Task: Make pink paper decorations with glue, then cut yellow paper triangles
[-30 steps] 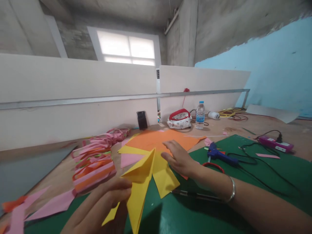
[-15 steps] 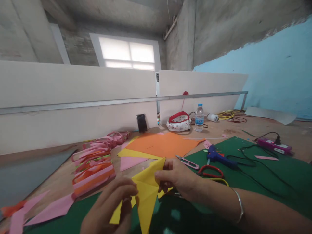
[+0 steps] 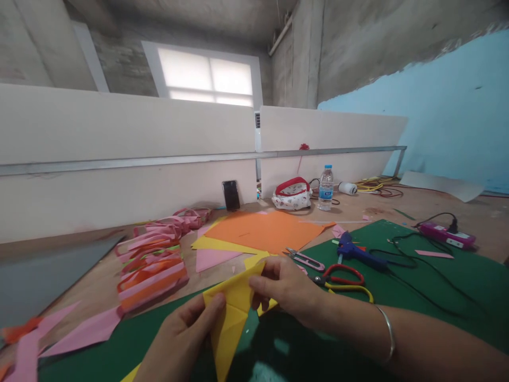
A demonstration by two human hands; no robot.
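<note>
A creased piece of yellow paper [image 3: 230, 313] is stretched between my two hands above the green cutting mat [image 3: 159, 329]. Its upper edge looks folded, and a long point hangs down toward me. My left hand [image 3: 186, 323] pinches the left corner, thumb on the near face. At the upper right, my right hand [image 3: 282, 286] grips the other end between thumb and fingers; a silver bangle circles that wrist. Other yellow paper shows partly behind my right hand. Just beyond it lie thread snips [image 3: 306, 260] and scissors [image 3: 345, 281] with red and yellow handles.
Orange paper [image 3: 266, 231] covers yellow and pink sheets at the centre. Pink and orange paper strips [image 3: 155, 270] lie to the left. A blue glue gun [image 3: 361, 254], its cord and a purple power strip [image 3: 447, 234] are at right. A phone [image 3: 231, 195], pouch [image 3: 292, 193] and bottle [image 3: 326, 188] stand behind.
My left hand has shifted its hold, with the thumb now on the near face of the yellow paper. The paper's top edge is now folded over, and its hanging point has swung left.
</note>
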